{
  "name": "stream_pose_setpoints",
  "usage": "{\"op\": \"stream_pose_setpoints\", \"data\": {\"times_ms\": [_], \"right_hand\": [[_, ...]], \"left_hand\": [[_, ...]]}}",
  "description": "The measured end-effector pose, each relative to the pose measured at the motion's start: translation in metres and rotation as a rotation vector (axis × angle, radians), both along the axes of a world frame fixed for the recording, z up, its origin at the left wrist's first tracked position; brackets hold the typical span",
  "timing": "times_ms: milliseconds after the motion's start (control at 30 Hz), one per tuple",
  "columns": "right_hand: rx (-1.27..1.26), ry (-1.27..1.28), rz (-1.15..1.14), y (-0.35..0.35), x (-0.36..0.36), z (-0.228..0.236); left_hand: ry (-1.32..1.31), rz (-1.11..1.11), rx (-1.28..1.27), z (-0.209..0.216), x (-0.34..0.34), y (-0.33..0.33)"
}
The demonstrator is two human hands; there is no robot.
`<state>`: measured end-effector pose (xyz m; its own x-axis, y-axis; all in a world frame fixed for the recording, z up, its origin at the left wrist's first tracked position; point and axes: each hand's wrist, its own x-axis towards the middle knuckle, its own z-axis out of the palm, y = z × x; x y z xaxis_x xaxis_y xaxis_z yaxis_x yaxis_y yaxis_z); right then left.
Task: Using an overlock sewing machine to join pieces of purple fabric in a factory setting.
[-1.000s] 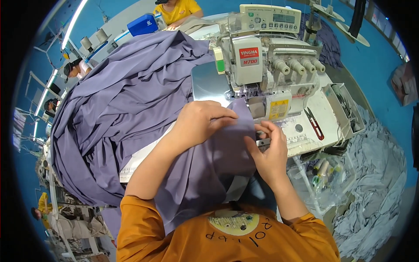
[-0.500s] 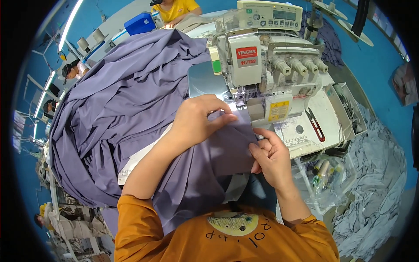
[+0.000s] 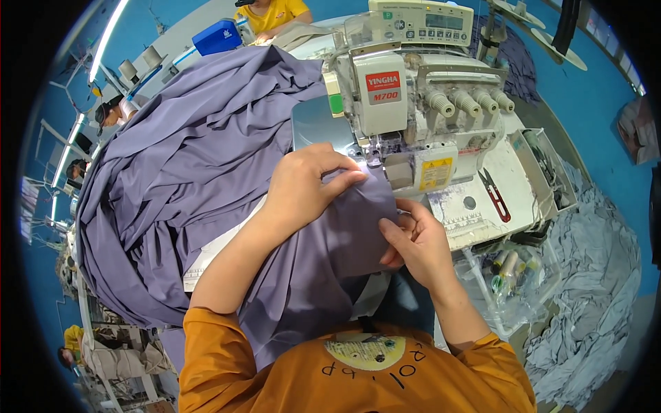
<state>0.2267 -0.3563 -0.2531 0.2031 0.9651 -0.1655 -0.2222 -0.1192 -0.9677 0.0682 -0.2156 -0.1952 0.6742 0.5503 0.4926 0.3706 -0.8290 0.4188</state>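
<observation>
Purple-grey fabric [image 3: 358,227] lies under both hands, its far edge at the needle area of a white overlock sewing machine [image 3: 380,96]. My left hand [image 3: 303,182] grips the cloth close to the presser foot, thumb and fingers pinched together. Lower and to the right, my right hand [image 3: 416,241] holds the cloth's right edge between thumb and fingers. A lamp lights the spot by the needle. The rest of the same cloth spreads in a large folded heap [image 3: 200,151] to the left.
Red-handled thread snips [image 3: 494,196] lie on the white table right of the machine, beside a box of tools [image 3: 544,162]. A clear bin with thread cones [image 3: 509,275] stands below. Pale grey fabric [image 3: 585,289] is piled at the right. A person in yellow [image 3: 275,17] sits beyond.
The fabric has shifted slightly toward the needle. My left hand has moved a little up and left, and my right hand a little left, both still holding the cloth.
</observation>
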Motion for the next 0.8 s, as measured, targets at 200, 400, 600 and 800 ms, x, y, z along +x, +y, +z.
{"op": "stream_pose_setpoints", "data": {"times_ms": [200, 400, 600, 800], "right_hand": [[-0.049, 0.047, 0.12, 0.004, 0.002, 0.009], [-0.027, -0.045, 0.116, 0.019, 0.005, -0.001], [0.012, 0.041, 0.158, 0.024, 0.007, -0.006], [0.021, 0.086, 0.181, 0.023, 0.007, -0.001]], "left_hand": [[0.005, 0.029, 0.037, 0.0, -0.001, -0.003], [0.055, 0.042, 0.091, 0.002, -0.006, -0.018], [0.126, 0.015, 0.081, 0.004, -0.012, -0.015], [0.113, -0.058, 0.04, 0.003, -0.011, 0.009]]}}
